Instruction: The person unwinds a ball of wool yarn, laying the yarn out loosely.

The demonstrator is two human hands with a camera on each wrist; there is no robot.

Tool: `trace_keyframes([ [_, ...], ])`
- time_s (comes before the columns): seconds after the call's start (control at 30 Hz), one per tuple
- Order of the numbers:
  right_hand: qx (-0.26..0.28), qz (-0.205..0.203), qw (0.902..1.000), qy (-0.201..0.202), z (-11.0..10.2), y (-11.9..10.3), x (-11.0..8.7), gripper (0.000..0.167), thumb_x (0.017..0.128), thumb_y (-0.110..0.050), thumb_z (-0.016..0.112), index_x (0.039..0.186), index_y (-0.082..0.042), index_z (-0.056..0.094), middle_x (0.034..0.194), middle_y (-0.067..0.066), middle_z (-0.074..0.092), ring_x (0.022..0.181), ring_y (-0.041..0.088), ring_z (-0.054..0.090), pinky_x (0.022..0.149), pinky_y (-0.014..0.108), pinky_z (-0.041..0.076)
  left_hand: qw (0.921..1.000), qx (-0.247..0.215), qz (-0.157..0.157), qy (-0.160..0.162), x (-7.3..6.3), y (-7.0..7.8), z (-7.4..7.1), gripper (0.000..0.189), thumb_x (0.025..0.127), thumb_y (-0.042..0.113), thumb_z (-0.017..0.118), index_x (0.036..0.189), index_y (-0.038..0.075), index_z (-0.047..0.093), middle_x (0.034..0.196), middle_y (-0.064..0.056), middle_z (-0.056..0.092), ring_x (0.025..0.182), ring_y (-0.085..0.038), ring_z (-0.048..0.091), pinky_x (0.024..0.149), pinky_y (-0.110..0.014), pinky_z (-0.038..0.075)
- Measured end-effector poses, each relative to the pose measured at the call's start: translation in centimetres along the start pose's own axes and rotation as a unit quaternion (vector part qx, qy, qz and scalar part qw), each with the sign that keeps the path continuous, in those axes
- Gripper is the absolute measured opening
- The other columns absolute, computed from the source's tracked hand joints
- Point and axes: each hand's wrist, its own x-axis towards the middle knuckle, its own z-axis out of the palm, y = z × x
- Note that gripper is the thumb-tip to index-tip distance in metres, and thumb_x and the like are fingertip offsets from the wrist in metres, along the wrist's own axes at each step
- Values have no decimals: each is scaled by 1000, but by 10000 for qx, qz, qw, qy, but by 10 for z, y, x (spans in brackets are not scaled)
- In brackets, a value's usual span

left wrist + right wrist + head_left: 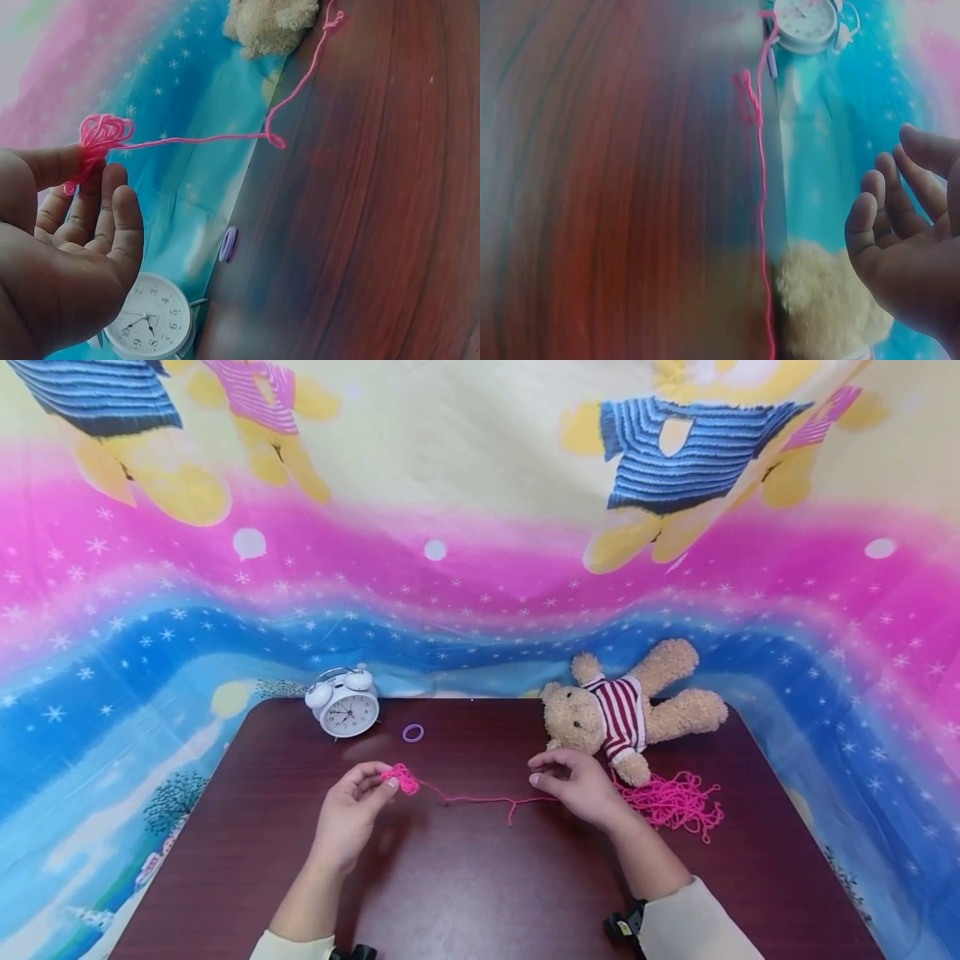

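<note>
Between its thumb and fingers, my left hand (349,814) pinches a small looped bundle of pink yarn (402,779), held up above the table. In the left wrist view, the yarn loops (106,132) stick out past the thumb and index finger. A single pink strand (480,799) runs from the bundle rightward, with a short knotted tail hanging midway. My right hand (581,789) hovers over that strand with loosely bent fingers and nothing between them. Behind the right wrist lies a tangled pile of pink yarn (678,803), beside the teddy bear's arm.
A teddy bear (618,717) in a striped shirt lies at the back right of the dark wooden table (465,893). At the back left stands a white alarm clock (349,714), with a purple hair tie (405,734) to its right. A printed cloth hangs behind the table.
</note>
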Motion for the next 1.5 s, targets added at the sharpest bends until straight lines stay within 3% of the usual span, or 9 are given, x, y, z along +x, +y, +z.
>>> trace_keyframes([
  [0.1,83,-80,9999,-111,11,-3,2,25,92,-14,79,116,-5,75,104,5,73,92,18,68,77,26,55,9999,-98,71,-102,-2,0,6,23,96,-3,68,119,-5,63,106,-14,70,99,-29,71,86,-35,61],
  [0.5,558,-222,9970,-493,49,-21,8,22,93,-14,78,114,-9,75,99,5,75,88,18,70,75,26,57,9977,-514,97,-436,-6,1,24,25,95,-5,68,119,-5,62,109,-19,70,96,-24,71,92,-38,59],
  [0.63,625,-183,9961,-595,59,-27,9,21,93,-16,78,114,-13,75,95,3,74,74,35,69,57,42,59,9952,-784,62,-586,-7,1,29,25,96,-8,65,120,-7,60,107,-20,69,93,-21,72,89,-35,59],
  [0.73,651,-187,9954,-675,67,-30,10,21,94,-17,77,115,-15,75,93,2,74,67,40,66,48,45,56,9940,-874,-13,-655,-8,1,33,24,96,-8,64,120,-6,59,107,-19,68,92,-22,73,86,-33,60],
  [0.9,569,-365,9948,-767,80,-31,14,24,93,-15,77,117,-14,76,102,4,77,84,21,74,66,27,59,9938,-843,-111,-720,-9,2,37,25,96,-8,65,120,-5,60,109,-18,68,95,-21,72,86,-36,61],
  [0.97,590,-399,9942,-807,84,-32,15,26,93,-14,78,118,-12,76,104,4,78,87,23,76,69,24,58,9938,-819,-113,-739,-9,3,39,26,95,-8,65,120,-4,60,109,-18,68,96,-21,71,87,-37,60],
  [1.13,774,-523,9918,-873,90,-34,17,31,92,-12,78,121,-3,74,101,6,78,85,41,75,67,25,59,9938,-804,-104,-756,-11,5,43,26,94,-8,66,120,-3,61,109,-16,69,98,-19,70,87,-36,60],
  [1.37,366,-621,9945,-759,95,-36,17,23,91,-14,78,114,-11,78,98,-4,78,83,20,75,71,25,60,9929,-864,-75,-815,-12,6,45,28,93,-8,67,120,-4,60,110,-16,68,100,-21,69,91,-38,59],
  [1.5,376,-537,9950,-753,96,-38,16,15,92,-15,77,107,-16,80,89,5,78,77,29,75,60,24,56,9929,-851,-49,-829,-13,6,45,28,93,-8,68,120,-3,60,110,-15,68,100,-21,69,93,-41,59],
])
